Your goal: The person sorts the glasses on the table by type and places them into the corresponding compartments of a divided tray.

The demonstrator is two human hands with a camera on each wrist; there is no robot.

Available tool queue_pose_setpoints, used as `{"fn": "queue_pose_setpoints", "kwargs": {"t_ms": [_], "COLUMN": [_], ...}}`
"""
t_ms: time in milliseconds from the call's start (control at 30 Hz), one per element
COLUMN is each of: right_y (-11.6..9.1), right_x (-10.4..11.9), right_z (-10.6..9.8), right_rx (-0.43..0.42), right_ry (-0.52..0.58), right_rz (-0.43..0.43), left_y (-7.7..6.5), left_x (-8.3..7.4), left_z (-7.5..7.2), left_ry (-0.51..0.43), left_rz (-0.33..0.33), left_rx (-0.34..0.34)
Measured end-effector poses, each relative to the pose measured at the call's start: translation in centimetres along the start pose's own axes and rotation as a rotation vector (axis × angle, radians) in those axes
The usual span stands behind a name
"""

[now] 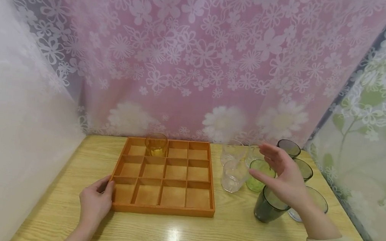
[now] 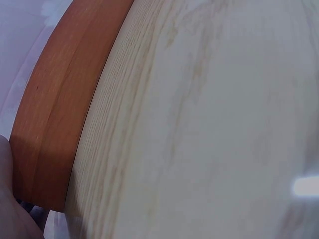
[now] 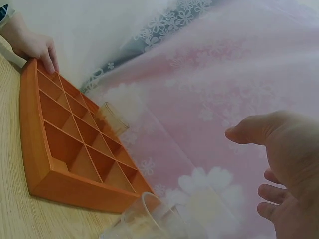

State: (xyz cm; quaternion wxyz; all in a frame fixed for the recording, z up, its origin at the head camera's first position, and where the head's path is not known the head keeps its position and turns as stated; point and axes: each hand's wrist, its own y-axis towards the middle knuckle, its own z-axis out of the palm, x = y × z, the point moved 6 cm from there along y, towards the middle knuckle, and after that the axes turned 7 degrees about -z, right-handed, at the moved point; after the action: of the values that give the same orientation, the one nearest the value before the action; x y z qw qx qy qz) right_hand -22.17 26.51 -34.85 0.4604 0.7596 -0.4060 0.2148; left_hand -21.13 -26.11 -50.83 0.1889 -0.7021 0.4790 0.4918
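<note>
The left hand (image 1: 97, 200) gripped the wooden tray (image 1: 162, 210) at its left edge. The right hand (image 1: 286, 178) had its fingers (image 1: 274, 150) spread wide, holding nothing; the green glass (image 1: 254, 184) stood on the bench (image 1: 141, 232) near them.

Left grip (image 2: 11, 214) touching wooden tray (image 2: 65, 109), pale tabletop (image 2: 199, 124)

left hand (image 1: 94, 202): seemingly pinching | right hand (image 1: 288, 178): raised, thumb (image 1: 262, 177) apart
</note>
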Motion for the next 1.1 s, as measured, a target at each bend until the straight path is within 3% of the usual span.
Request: {"fn": "queue_pose_setpoints", "kwargs": {"t_ms": [633,1100], "right_y": [-4.4,-8.5], "right_x": [-2.0,-5.7], "right_z": [-3.3,-3.0], "right_rx": [-0.021,-0.030], "right_ry": [-0.057,-0.040], "right_rz": [0.087,0.208], "left_y": [0.1,0.0], "left_x": [0.2,-0.2], "left_z": [0.1,0.0], "left_ry": [0.016,0.001], "left_rz": [0.007,-0.005], "left_rx": [-0.012,0.009]}}
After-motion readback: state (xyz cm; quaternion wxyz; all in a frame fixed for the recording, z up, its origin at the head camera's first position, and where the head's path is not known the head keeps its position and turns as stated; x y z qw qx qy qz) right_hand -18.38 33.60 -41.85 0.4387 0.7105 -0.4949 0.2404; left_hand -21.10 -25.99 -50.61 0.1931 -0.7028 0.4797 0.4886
